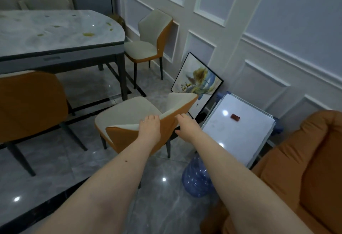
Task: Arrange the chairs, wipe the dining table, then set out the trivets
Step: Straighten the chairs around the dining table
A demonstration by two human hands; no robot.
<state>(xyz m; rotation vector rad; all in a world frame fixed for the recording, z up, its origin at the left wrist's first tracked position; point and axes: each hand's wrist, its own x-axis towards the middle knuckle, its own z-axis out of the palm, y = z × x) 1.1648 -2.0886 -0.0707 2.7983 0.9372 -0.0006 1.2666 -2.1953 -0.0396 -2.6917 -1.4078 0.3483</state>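
The bench (55, 28) stands at the far left, with one chair (29, 104) pushed in at its near edge. A second chair (149, 43) stands just past the bench's right end, its back to the wall (259, 39). A third chair (133, 121) stands on the floor (55, 169) off the bench's near right corner, well apart from it. The left hand (149, 127) and the right hand (185, 124) grip its backrest. To the right of this chair a framed picture (196, 83) leans against the wall, and a whiteboard (238, 133) lies beside it. A water bottle (196, 178) lies on the floor before the whiteboard, and a sofa (299, 169) sits at the near right.
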